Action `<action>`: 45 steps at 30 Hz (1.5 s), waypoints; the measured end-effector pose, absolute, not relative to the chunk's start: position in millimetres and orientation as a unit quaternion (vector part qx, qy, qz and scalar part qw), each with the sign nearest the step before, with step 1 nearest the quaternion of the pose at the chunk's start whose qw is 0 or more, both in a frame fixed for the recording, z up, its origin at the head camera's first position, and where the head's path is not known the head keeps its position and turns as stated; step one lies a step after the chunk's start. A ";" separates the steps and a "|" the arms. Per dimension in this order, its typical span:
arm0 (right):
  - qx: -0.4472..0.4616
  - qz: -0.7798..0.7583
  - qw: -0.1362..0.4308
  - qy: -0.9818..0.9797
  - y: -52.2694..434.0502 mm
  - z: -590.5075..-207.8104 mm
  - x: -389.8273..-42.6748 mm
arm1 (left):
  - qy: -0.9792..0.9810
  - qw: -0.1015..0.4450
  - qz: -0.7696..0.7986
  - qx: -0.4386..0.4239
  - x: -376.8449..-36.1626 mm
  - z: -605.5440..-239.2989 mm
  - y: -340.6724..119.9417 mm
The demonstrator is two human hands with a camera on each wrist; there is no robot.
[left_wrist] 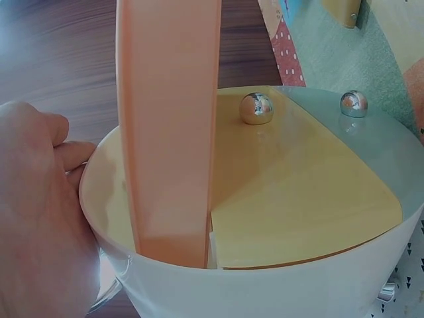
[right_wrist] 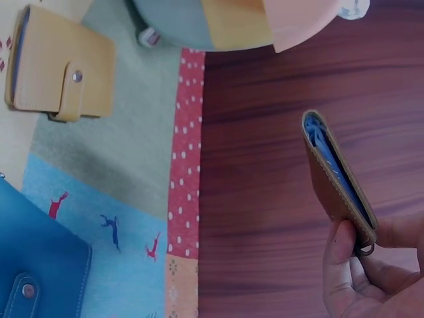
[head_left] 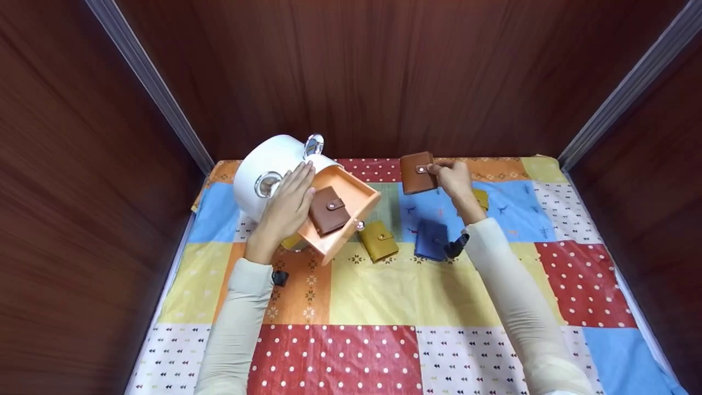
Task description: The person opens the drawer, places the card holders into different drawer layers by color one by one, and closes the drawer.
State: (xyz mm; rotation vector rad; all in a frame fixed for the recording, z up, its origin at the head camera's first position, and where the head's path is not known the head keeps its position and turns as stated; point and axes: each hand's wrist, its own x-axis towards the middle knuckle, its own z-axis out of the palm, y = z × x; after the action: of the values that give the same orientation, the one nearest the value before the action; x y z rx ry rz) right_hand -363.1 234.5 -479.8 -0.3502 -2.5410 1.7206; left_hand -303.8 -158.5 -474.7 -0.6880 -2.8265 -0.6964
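Two brown wallets show. One brown wallet [head_left: 328,210] lies in the orange drawer [head_left: 351,219] pulled out of the white round box [head_left: 269,167]. The left hand [head_left: 285,206] rests flat on the box, fingers straight. The right hand [head_left: 453,178] pinches the other brown wallet [head_left: 417,172] by its edge, up in the air. That thin grip could slip and drop it. A yellow wallet [head_left: 378,240] and a blue wallet [head_left: 431,240] lie on the patchwork cloth [head_left: 406,296] over the surface, with dark wood walls [head_left: 384,71] around
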 end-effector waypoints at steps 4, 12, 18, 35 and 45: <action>-0.099 0.559 0.028 -0.823 230.5 -476.3 -361.7 | -0.943 0.074 -0.229 -0.228 -303.9 -474.3 -158.7; -0.089 0.549 0.038 -0.830 223.4 -470.8 -357.3 | -0.944 0.073 -0.227 -0.227 -303.7 -474.0 -159.2; -0.077 0.539 0.049 -0.837 217.6 -467.6 -355.2 | -0.944 0.076 -0.228 -0.225 -302.6 -473.9 -159.6; -0.034 0.567 0.056 -0.821 203.4 -455.9 -347.9 | -0.945 0.074 -0.228 -0.223 -302.3 -473.9 -158.4; -0.014 0.579 0.065 -0.813 196.4 -452.1 -345.8 | -0.946 0.068 -0.228 -0.221 -303.4 -473.4 -158.0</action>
State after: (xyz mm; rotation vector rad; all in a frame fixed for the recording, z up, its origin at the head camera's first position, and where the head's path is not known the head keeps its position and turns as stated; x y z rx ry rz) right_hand -345.8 196.4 -452.1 -0.0427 -2.4526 1.7456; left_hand -303.4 -158.0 -473.4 -0.6654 -2.8493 -0.6862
